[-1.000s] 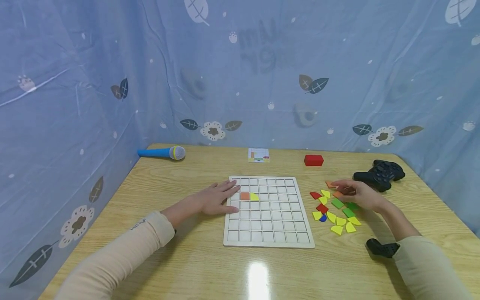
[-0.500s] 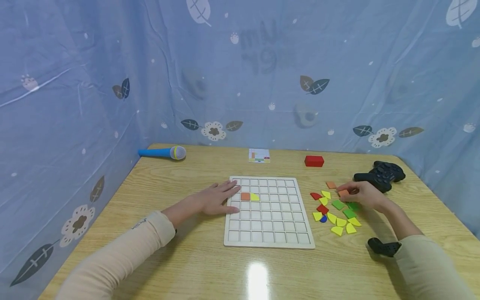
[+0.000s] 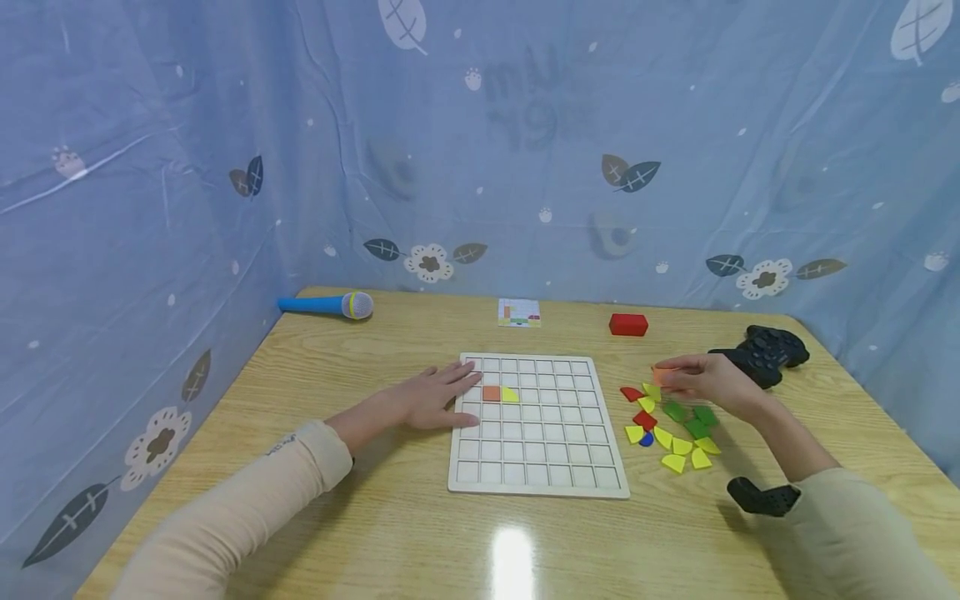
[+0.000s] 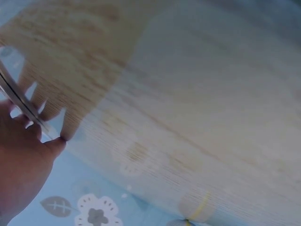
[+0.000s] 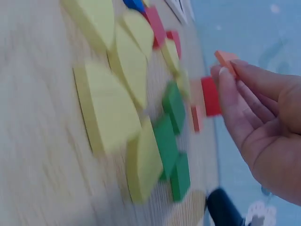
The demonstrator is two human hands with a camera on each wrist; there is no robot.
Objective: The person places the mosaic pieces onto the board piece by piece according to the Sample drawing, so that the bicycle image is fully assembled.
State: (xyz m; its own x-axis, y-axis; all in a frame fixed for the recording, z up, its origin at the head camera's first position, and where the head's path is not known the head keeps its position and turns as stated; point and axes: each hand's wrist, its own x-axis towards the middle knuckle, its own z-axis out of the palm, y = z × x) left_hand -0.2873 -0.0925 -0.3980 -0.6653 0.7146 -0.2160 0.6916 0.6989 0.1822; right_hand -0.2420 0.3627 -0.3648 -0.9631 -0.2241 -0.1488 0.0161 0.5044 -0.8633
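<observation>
Right hand (image 3: 708, 385): fingertips pinch an orange tile (image 3: 662, 374), lifted clear of the table (image 3: 360, 533). Wrist view confirms: orange tile (image 5: 226, 60) held at fingertips (image 5: 225, 89), above the loose pieces. 0.5 s ago same hand low on the table, fingers at an orange piece in the pile; now raised and shifted toward the grid board (image 3: 536, 479). Pick judged complete, tile in transit.

Directly below grip: loose pile (image 3: 671, 425) w/ yellow, green, red, one blue piece. Behind grip: black game controller (image 3: 765, 352). Further back: red block (image 3: 628, 324).

Toward the board side: grid board holds one orange square (image 3: 491, 393) and one yellow piece (image 3: 510, 395), side by side; remaining cells unfilled.

Left hand (image 3: 435, 398): flat, fingers straight, pressing on board's near-left edge, unchanged vs. 1.0 s ago. Holds nothing.

Far edge: pattern card (image 3: 518, 312), blue toy microphone (image 3: 324, 306).
</observation>
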